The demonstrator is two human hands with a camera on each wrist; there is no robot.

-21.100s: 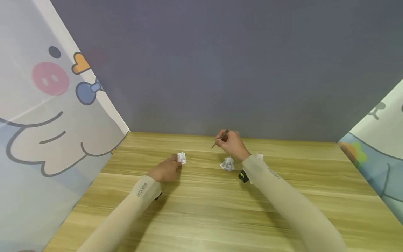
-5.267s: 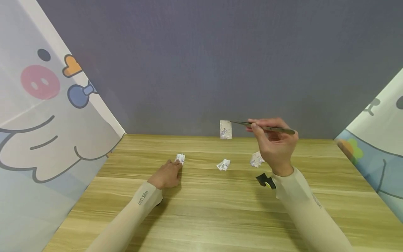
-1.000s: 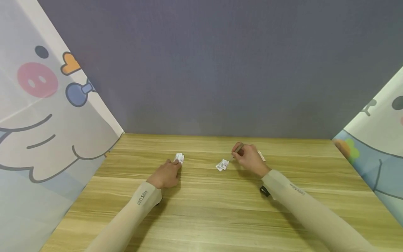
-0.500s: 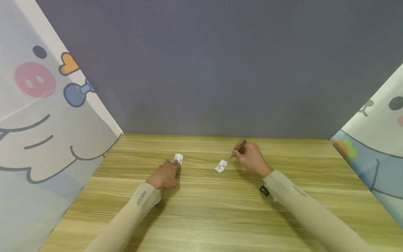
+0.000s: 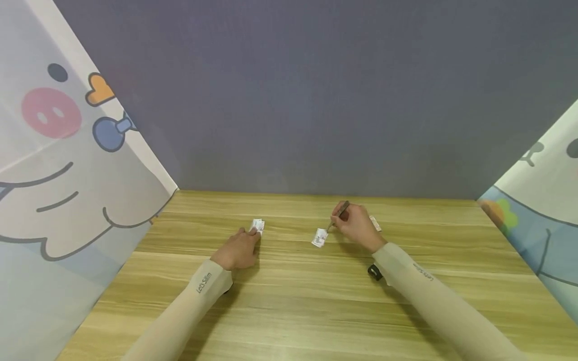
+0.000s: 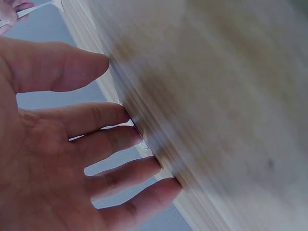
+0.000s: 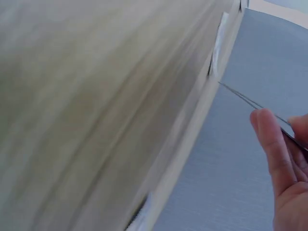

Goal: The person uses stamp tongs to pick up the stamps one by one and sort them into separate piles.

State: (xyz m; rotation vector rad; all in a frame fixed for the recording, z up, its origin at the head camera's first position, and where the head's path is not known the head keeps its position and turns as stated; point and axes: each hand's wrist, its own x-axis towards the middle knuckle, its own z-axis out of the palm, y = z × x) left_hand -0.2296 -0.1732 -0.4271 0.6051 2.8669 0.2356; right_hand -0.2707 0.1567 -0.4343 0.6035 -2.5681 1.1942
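Note:
In the head view my left hand [image 5: 237, 249] rests its fingertips on the near end of a small pile of white printed paper slips [image 5: 258, 223]. Its fingers [image 6: 103, 115] look nearly straight in the left wrist view. My right hand [image 5: 358, 228] holds thin metal tweezers [image 5: 343, 207] between thumb and fingers. The tweezers' tips come down at the upper right corner of the middle pile of slips [image 5: 319, 237]; whether they touch it I cannot tell. In the right wrist view the tweezers [image 7: 250, 102] point toward an upright-looking white slip edge [image 7: 220, 45].
Beyond the right hand, a third pile of slips [image 5: 375, 223] is mostly hidden. All lie on a wood-grain table [image 5: 289, 301] backed by a grey panel [image 5: 289, 100]. Printed cartoon panels [image 5: 90, 175] stand at both sides.
Seconds ago the tweezers held one slip in the air; now they are low at the middle pile. In the last second its fanned slips have turned and lined up. The left hand stays put.

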